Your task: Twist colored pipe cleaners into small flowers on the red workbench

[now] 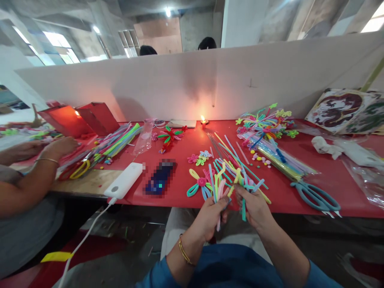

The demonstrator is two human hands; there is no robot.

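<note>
While the L hand [212, 212] had its grip closed round a bunch of pastel pipe cleaners [218, 188], the R hand [253, 206], grip also closed, held a few green & yellow ones [244, 186], both just above the front edge of the red worktop [186, 188]. Pipe-cleaner flower w/ pink centre [201, 182] lay near L hand; blue-handled scissors [316, 196] were well to the R.

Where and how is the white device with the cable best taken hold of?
Probably across the middle of the white device, from above, fingers and thumb on its long sides: it lies flat and elongated, and the cable leaves its near end.
</note>
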